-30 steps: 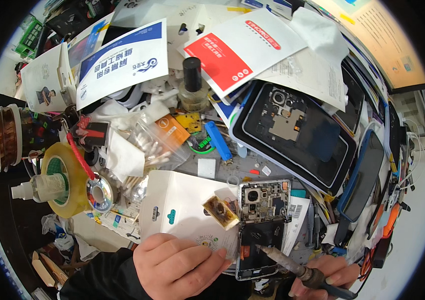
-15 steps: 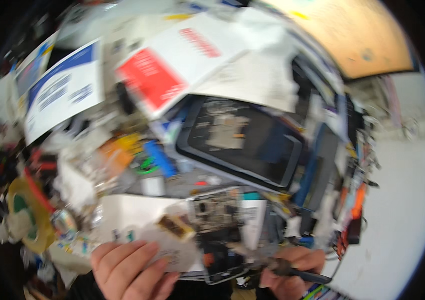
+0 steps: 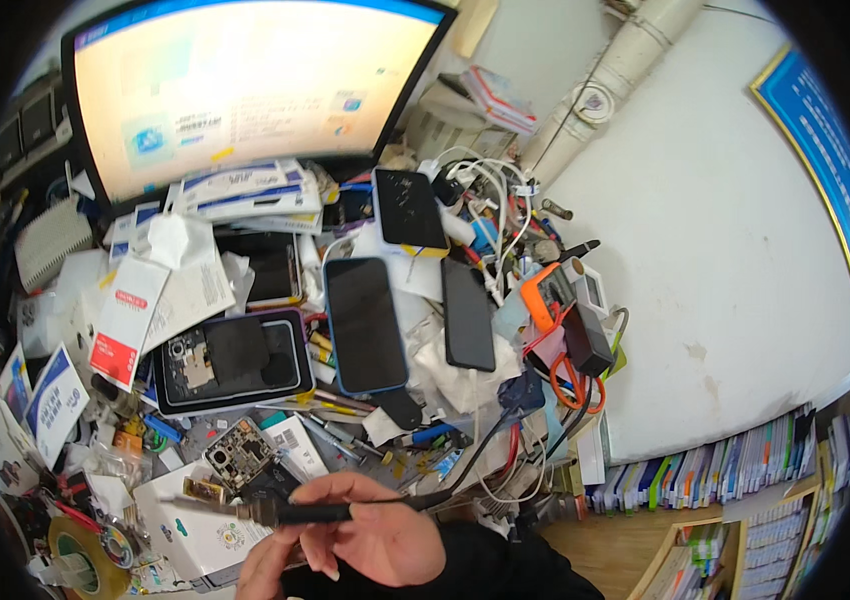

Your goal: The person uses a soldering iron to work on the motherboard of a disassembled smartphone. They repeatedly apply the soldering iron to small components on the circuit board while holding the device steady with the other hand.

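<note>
My right hand [image 3: 385,535] is closed around the black handle of a soldering iron [image 3: 313,513], whose metal tip points left. Its dark cord runs off to the right. Low in the picture, my left hand [image 3: 263,568] is just under the handle, its fingers partly hidden by my right hand; what they touch is not visible. Just beyond the iron lies an opened smartphone [image 3: 242,453] with its circuit board and camera lenses bare. Its lower part is hidden behind my hand. A small gold-edged part [image 3: 204,489] sits beside it on a white card [image 3: 160,515].
Beyond the opened phone, a dark tray [image 3: 180,405] carries another opened device. Several phones, including a blue-edged one [image 3: 365,325], lie further back before a lit monitor [image 3: 255,90]. Orange-handled scissors [image 3: 570,385] and tangled cables are at right; a tape roll [image 3: 85,560] is lower left.
The view has swung up and right, bringing in the monitor and wall. My right hand has come closer to my left, still gripping the iron. My left hand now shows less.
</note>
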Tool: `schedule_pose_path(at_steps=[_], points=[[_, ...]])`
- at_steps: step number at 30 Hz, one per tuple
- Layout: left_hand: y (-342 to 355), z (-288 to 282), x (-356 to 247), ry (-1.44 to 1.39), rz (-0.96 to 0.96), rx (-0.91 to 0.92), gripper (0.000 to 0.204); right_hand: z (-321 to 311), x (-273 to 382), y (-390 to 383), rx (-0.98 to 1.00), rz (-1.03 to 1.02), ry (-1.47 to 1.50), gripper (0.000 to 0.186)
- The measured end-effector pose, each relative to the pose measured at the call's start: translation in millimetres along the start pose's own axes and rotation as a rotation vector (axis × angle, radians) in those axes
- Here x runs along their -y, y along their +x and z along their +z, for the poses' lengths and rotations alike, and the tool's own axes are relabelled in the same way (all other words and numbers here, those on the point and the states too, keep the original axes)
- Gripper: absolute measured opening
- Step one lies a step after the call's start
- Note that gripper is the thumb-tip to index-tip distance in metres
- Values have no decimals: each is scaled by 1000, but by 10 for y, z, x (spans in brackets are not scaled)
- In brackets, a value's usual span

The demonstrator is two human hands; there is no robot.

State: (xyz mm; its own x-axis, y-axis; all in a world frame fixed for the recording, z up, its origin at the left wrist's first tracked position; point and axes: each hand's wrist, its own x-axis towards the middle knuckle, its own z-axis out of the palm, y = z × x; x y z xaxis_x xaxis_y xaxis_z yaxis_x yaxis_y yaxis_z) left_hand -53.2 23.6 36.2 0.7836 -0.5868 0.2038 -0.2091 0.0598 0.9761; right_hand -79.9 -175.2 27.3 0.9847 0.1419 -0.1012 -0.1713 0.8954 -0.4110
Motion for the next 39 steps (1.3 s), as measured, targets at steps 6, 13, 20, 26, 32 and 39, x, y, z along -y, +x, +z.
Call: schedule_pose_path(at_steps=[6, 13, 20, 26, 32, 39], points=[[178, 687, 8, -538, -281, -78, 62, -294, -218, -371, -54, -30, -148, 39], [321, 926, -66, -647, -206, -173, 55, -305, 400, -930, -163, 163, -564, 39], [193, 1039, -60, -827, -228, -119, 45, -625, 2170, -1452, -825, -391, -1251, 26], [106, 1207, -113, -876, -308, -77, 44, -1106, 2659, -701, -1053, -76, -1538, 35], [40, 1103, -98, -896, -316, -65, 41, -1403, 2701, -464, -1099, -614, -2020, 33], [-14, 1096, 9, -912, -402, 26, 45, -1326, 2682, -434, -1209, -156, -1833, 43]])
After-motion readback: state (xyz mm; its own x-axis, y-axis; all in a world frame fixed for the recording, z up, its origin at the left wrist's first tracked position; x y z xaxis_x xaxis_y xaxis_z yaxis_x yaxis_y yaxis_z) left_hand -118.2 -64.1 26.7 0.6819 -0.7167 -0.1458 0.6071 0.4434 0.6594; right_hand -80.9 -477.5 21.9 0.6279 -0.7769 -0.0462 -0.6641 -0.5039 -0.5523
